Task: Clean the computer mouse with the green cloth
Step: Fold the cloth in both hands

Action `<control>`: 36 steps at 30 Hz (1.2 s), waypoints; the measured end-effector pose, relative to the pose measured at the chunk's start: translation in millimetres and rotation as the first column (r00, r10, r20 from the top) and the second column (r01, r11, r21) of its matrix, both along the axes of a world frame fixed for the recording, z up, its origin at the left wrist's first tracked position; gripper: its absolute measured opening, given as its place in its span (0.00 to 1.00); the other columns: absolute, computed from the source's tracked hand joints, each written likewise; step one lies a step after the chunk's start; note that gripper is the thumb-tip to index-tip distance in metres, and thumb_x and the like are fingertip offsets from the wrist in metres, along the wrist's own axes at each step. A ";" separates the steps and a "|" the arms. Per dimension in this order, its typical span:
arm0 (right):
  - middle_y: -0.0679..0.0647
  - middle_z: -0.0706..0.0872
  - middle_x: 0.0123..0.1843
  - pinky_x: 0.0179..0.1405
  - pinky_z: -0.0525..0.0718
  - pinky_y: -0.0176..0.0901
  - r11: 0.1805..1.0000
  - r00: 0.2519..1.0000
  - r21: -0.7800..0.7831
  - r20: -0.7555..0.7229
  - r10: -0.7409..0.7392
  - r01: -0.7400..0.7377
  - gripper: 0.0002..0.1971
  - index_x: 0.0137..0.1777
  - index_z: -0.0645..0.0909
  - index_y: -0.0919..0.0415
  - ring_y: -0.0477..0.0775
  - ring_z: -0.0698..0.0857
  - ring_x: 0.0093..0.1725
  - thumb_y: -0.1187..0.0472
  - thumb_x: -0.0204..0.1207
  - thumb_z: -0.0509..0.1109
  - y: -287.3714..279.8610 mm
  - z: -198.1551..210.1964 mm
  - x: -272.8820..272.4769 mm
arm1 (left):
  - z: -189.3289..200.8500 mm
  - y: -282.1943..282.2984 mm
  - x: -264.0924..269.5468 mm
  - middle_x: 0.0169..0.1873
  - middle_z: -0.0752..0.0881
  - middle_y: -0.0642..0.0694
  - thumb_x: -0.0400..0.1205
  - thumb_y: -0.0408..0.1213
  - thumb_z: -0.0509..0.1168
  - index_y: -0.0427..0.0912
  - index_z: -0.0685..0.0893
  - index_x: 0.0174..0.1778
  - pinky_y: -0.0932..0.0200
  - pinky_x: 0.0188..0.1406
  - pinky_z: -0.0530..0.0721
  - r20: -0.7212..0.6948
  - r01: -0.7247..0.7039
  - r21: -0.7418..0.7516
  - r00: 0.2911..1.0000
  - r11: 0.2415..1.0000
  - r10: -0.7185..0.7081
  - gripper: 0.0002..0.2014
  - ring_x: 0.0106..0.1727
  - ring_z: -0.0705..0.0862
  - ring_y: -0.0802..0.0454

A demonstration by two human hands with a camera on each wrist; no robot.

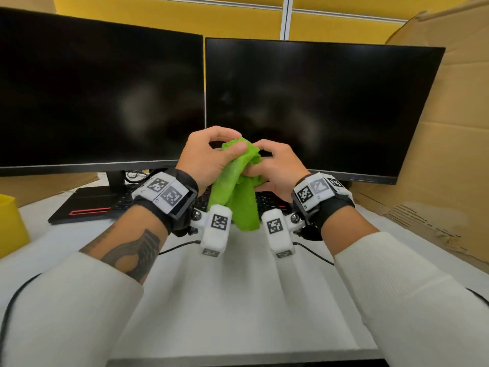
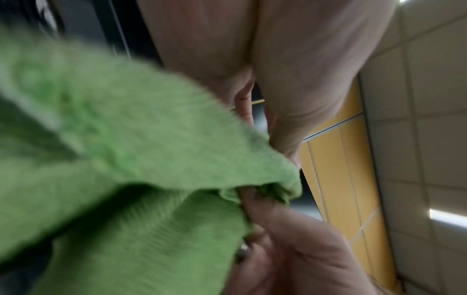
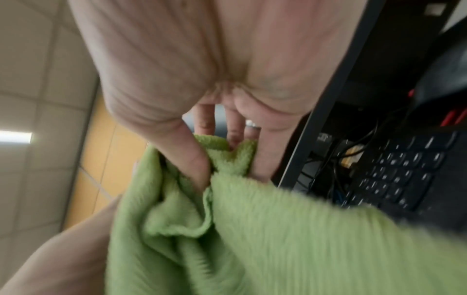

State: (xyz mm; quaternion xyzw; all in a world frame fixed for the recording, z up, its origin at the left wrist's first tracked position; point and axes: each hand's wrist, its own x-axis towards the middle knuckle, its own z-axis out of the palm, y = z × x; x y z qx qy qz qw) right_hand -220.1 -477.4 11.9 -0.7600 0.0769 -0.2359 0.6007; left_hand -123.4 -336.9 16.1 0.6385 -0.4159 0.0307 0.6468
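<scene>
The green cloth (image 1: 238, 192) hangs bunched between both hands, held up over the keyboard in front of the monitors. My left hand (image 1: 211, 154) pinches its top fold between thumb and fingers. My right hand (image 1: 275, 165) grips the cloth from the right, its fingers curled into the folds. The left wrist view shows the cloth (image 2: 126, 159) under my left palm (image 2: 290, 59). In the right wrist view my right thumb (image 3: 187, 159) presses into the cloth (image 3: 278, 239). The computer mouse is not in sight in the head view.
Two dark monitors (image 1: 100, 102) (image 1: 317, 107) stand side by side behind a black keyboard (image 1: 267, 201). Cardboard (image 1: 436, 128) leans at the right. A yellow object (image 1: 10, 223) sits at the left edge. A black cable (image 1: 180, 246) runs across the white desk (image 1: 225, 300).
</scene>
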 end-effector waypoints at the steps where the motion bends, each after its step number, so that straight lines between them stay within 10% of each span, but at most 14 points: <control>1: 0.74 0.90 0.48 0.50 0.93 0.72 1.000 0.999 0.025 0.036 -0.018 0.017 0.15 0.57 0.84 0.70 0.73 0.93 0.49 0.80 0.72 0.76 3.8 1.7 1.4 | 1.4 7.4 -0.6 0.55 0.92 0.43 0.80 0.36 0.78 0.44 0.90 0.58 0.47 0.53 0.93 -0.010 0.037 0.015 0.999 0.999 -0.037 0.11 0.50 0.93 0.51; 5: 0.66 0.85 0.39 0.42 0.95 0.60 0.983 0.993 0.176 0.098 -0.062 0.044 0.12 0.40 0.80 0.66 0.66 0.90 0.43 0.83 0.71 0.71 24.6 9.4 16.0 | 0.9 49.4 13.2 0.76 0.78 0.51 0.76 0.47 0.81 0.67 0.79 0.76 0.46 0.65 0.89 0.135 0.082 0.277 0.983 0.957 -0.123 0.32 0.69 0.87 0.50; 8: 0.71 0.85 0.47 0.58 0.91 0.70 0.970 0.997 0.237 0.074 0.029 -0.046 0.10 0.45 0.83 0.73 0.73 0.90 0.56 0.81 0.65 0.73 60.0 14.3 33.8 | -2.3 85.6 17.1 0.76 0.80 0.62 0.72 0.43 0.84 0.67 0.70 0.83 0.60 0.71 0.81 0.243 0.014 0.389 0.963 0.921 -0.118 0.45 0.75 0.80 0.61; 11: 0.80 0.86 0.66 0.66 0.87 0.72 0.919 0.975 0.329 0.035 0.220 -0.219 0.23 0.63 0.84 0.80 0.78 0.88 0.66 0.72 0.66 0.74 100.1 17.8 56.0 | 1.2 128.8 29.6 0.64 0.89 0.59 0.70 0.34 0.85 0.57 0.84 0.73 0.55 0.71 0.84 0.252 -0.182 0.261 0.961 0.948 0.115 0.35 0.67 0.86 0.62; 13: 0.69 0.89 0.65 0.68 0.87 0.65 0.917 0.944 0.255 -0.044 0.327 -0.306 0.20 0.65 0.87 0.71 0.70 0.89 0.63 0.64 0.73 0.75 126.1 21.0 68.9 | 4.6 167.7 41.1 0.58 0.92 0.56 0.69 0.35 0.85 0.54 0.90 0.65 0.47 0.68 0.86 0.242 -0.310 0.231 0.936 0.922 0.254 0.28 0.62 0.89 0.57; 16: 0.53 0.90 0.69 0.71 0.81 0.59 0.921 0.907 0.074 -0.161 0.389 -0.382 0.19 0.65 0.91 0.52 0.60 0.86 0.68 0.50 0.75 0.77 159.4 22.4 84.1 | 10.5 223.4 52.8 0.56 0.92 0.55 0.69 0.38 0.83 0.55 0.93 0.58 0.48 0.64 0.88 0.268 -0.508 0.236 0.854 0.828 0.447 0.21 0.59 0.90 0.55; 23: 0.52 0.89 0.67 0.69 0.85 0.58 0.918 0.902 -0.024 -0.199 0.383 -0.395 0.13 0.60 0.93 0.52 0.60 0.85 0.67 0.55 0.76 0.79 244.4 11.8 129.7 | 18.8 349.5 85.1 0.58 0.87 0.41 0.64 0.56 0.74 0.54 0.92 0.56 0.46 0.65 0.88 0.263 -0.779 0.345 0.616 0.524 0.742 0.24 0.63 0.86 0.44; 28: 0.50 0.89 0.63 0.72 0.82 0.62 0.896 0.876 -0.035 -0.227 0.425 -0.443 0.10 0.58 0.93 0.53 0.60 0.84 0.67 0.58 0.77 0.79 281.4 1.3 148.8 | 15.2 388.4 95.2 0.75 0.68 0.34 0.82 0.59 0.68 0.44 0.84 0.74 0.46 0.81 0.74 0.232 -0.722 0.589 0.581 0.363 0.780 0.29 0.77 0.74 0.36; 36: 0.54 0.91 0.61 0.65 0.85 0.56 0.902 0.899 -0.097 -0.179 0.400 -0.421 0.09 0.57 0.92 0.57 0.56 0.88 0.62 0.61 0.79 0.78 288.5 -2.3 158.5 | -0.7 378.3 110.2 0.72 0.83 0.39 0.91 0.63 0.40 0.41 0.84 0.72 0.47 0.73 0.71 0.127 -0.399 0.870 0.749 0.290 0.651 0.37 0.72 0.80 0.40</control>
